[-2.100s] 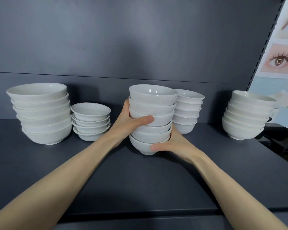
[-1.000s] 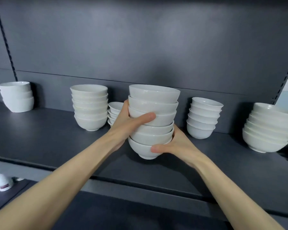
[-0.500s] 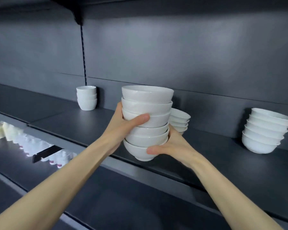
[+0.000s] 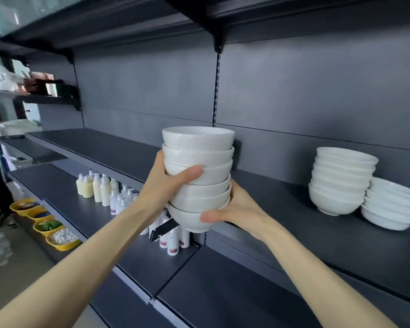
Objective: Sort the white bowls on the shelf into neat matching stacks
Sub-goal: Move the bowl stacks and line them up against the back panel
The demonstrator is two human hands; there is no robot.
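Note:
A stack of several white bowls [image 4: 199, 159] hangs in the air in front of the dark shelf [image 4: 294, 233]. My left hand [image 4: 166, 185] grips its left side, thumb across the middle bowls. My right hand [image 4: 234, 209] cups the lowest bowls from the right and below, thumb under the bottom one. Two more white stacks stand on the shelf at the right: a taller stack [image 4: 341, 181] and a wider, lower stack [image 4: 393, 204] beside it.
A lower shelf [image 4: 64, 200] carries cream and white pump bottles [image 4: 97, 188] and small white tubes [image 4: 173, 242]. Yellow trays [image 4: 57, 237] of small items line its left edge. An upper shelf [image 4: 152, 22] overhangs. Boxes [image 4: 45, 87] sit on a far-left shelf.
The lifted stack has been carried left along the shelf, both hands keeping their grip. The view has swung left; the small far-left stack is out of sight and the lower shelf's bottles and trays have appeared.

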